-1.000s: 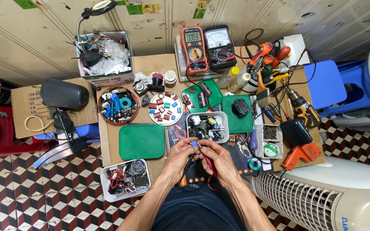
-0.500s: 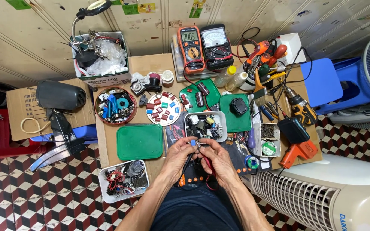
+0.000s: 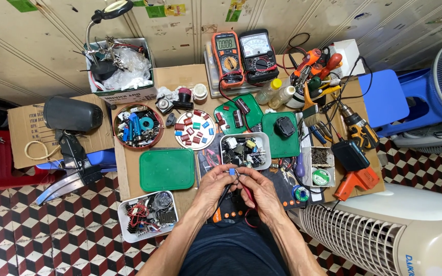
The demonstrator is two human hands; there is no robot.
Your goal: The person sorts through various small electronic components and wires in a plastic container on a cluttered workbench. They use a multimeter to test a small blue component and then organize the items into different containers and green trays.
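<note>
The left hand (image 3: 215, 185) pinches a small blue part (image 3: 230, 173) just below the white tray (image 3: 226, 139), at the table's near edge. The right hand (image 3: 260, 188), touching it from the right, grips a red probe (image 3: 247, 194) whose long axis slants back toward the body.
</note>
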